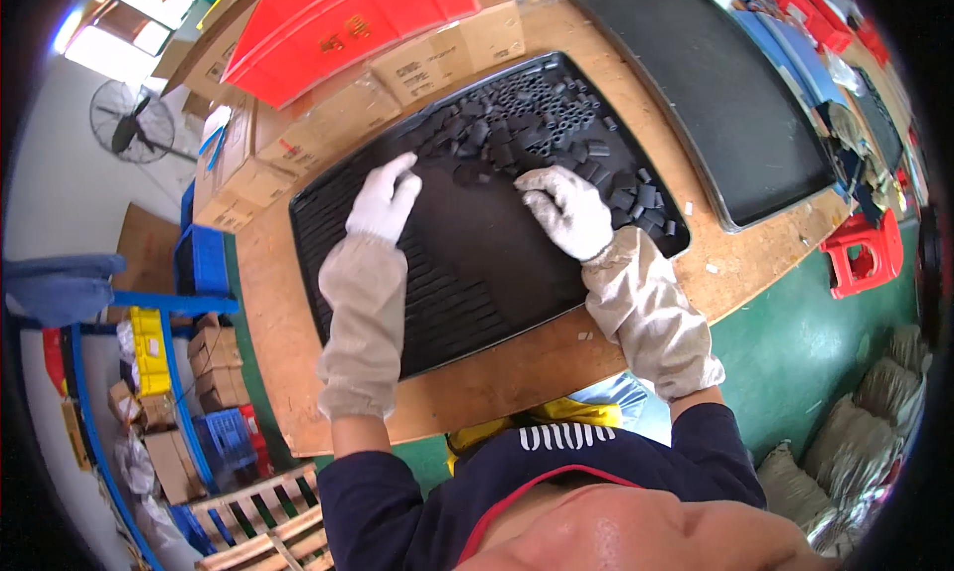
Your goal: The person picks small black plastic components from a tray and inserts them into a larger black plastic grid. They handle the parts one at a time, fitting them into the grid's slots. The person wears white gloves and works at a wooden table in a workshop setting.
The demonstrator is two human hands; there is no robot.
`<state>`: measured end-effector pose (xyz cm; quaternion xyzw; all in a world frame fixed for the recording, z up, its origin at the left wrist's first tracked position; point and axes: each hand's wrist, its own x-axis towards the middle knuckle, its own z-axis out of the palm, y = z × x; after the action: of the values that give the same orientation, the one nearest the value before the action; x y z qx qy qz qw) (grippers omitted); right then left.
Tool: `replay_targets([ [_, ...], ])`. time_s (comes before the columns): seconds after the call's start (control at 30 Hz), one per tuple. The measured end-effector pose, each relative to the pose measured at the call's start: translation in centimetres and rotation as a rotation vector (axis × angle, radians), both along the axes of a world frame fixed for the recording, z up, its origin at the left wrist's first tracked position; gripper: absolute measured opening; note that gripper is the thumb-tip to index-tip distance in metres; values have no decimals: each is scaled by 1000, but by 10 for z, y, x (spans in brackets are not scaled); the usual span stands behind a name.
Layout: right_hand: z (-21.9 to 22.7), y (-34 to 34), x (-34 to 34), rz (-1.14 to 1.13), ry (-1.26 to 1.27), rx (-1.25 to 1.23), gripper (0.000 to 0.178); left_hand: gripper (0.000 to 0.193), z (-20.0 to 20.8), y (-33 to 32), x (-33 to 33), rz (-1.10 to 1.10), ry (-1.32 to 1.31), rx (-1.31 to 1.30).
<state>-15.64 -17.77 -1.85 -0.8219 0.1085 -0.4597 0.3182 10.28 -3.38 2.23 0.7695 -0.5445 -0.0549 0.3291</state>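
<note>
Loose black tubes (545,116) lie in the tray's (462,223) far part, just beyond right grip (570,213), axes mixed; left grip (383,199) is farther from the bulk. Both half-curled; can't tell if holding.

My right hand (571,213) hides its palm side — I can't tell if it's gripping any black tubes (596,149) — and the top edge crops the red bin (348,34).

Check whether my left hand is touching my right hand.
Apart: the head view plainly shows bare tray between your left hand and right hand.
</note>
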Motion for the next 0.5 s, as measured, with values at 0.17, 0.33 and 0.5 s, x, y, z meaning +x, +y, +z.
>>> replay_targets([
  [0.17,9,0,-3,42,32,-55,22,65,-9,-11,-85,-151,1233,29],
  [0.33,16,-1,1,227,13,-156,33,70,-17,-31,-120,-223,1322,57],
  [0.5,3,2,1,273,24,-116,35,71,-23,-21,-127,-95,1330,59],
])
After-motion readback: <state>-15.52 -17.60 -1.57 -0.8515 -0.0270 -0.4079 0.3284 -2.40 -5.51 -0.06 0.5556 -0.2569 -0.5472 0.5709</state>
